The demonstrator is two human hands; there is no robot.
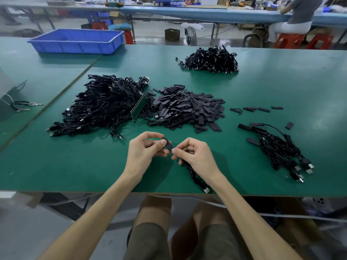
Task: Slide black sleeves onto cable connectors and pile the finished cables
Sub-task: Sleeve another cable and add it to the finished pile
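My left hand (145,148) pinches a short black sleeve (168,144) between thumb and fingers. Just right of it, my right hand (193,155) pinches the end of a black cable (195,175) at the sleeve's mouth. That cable trails toward the table's front edge and ends in a silver USB plug (206,189). A big heap of loose black sleeves (187,109) lies in the middle of the table. Left of it sits a large tangle of black cables (101,106). A small pile of sleeved cables (279,149) lies at the right.
Another cable heap (211,61) sits far back on the green table (281,87). A blue plastic crate (78,41) stands at the back left. A green circuit strip (139,107) lies between the cable tangle and the sleeves. A person sits at the far bench (294,17).
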